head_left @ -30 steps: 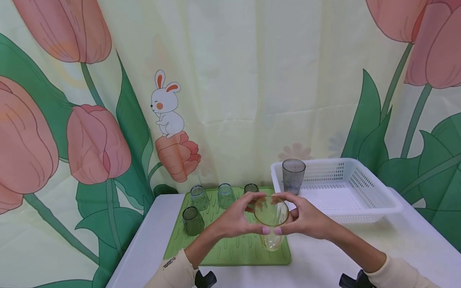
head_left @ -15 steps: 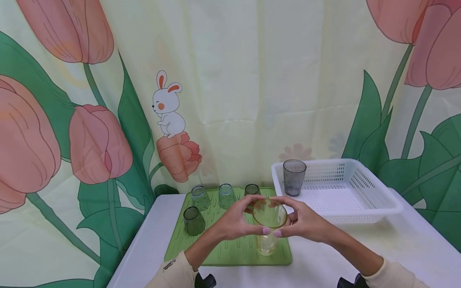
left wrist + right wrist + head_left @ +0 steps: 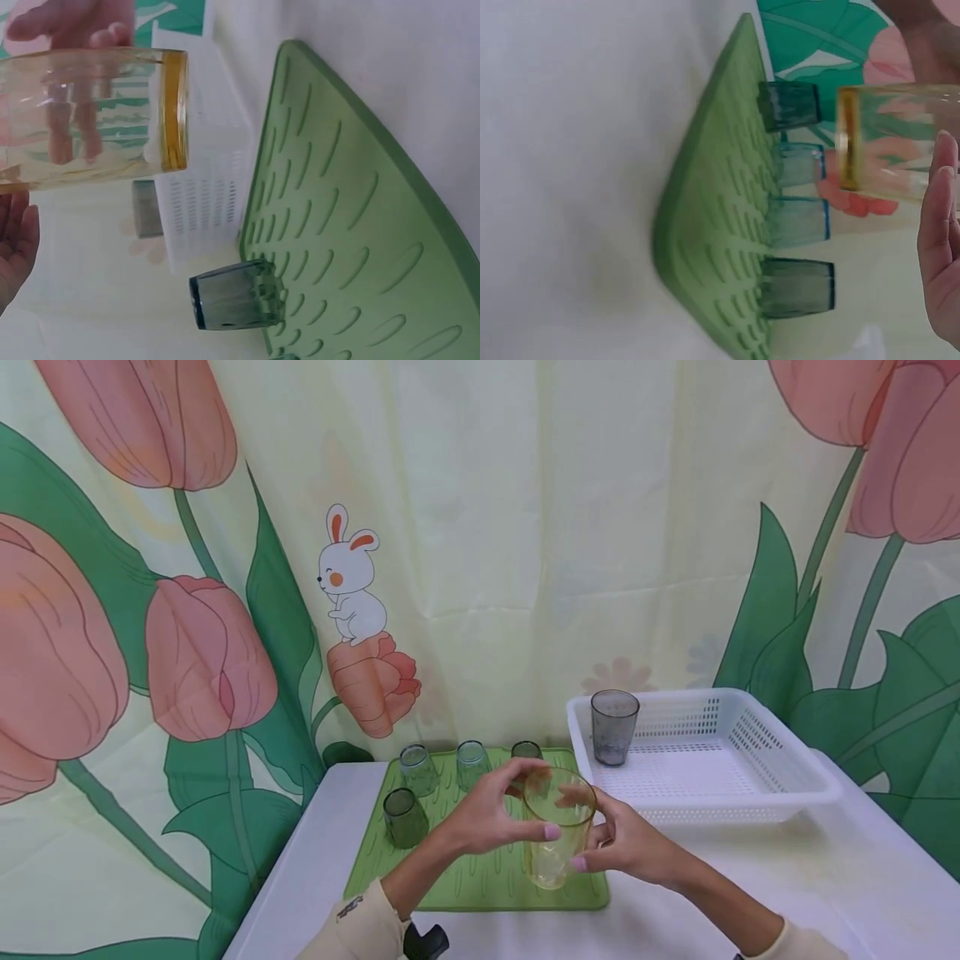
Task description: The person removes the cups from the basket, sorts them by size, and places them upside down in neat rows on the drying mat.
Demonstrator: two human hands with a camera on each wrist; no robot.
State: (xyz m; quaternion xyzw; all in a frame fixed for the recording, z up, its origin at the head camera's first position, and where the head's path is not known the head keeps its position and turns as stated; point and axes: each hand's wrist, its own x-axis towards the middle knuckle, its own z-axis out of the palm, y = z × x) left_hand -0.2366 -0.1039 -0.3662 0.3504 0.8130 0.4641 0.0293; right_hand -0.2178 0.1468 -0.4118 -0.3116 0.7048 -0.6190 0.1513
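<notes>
A clear yellow drinking glass (image 3: 553, 852) is held upright above the green drying mat (image 3: 480, 889), its thick amber base toward the mat. Near its rim my left hand (image 3: 498, 814) grips it, thumb in front and fingers behind. Lower on the right side, my right hand (image 3: 633, 843) holds the glass between thumb and fingers. In the left wrist view the glass (image 3: 90, 120) lies between the left fingers (image 3: 16, 244) and the right hand (image 3: 82, 22). The right wrist view shows the right fingers (image 3: 939, 217) alongside the glass (image 3: 889, 142).
On the mat, apparently mouth down, stand a dark green glass (image 3: 406, 820), two bluish glasses (image 3: 417, 772) and a dark glass (image 3: 527, 750) partly behind the left hand. A white basket (image 3: 750, 802) at the right holds a grey glass (image 3: 614, 731). Behind hangs a printed curtain (image 3: 480, 568).
The right hand has slid lower on the yellow glass, and its thumb has parted from the left thumb. The glass has shifted slightly left; the left hand stays near the rim.
</notes>
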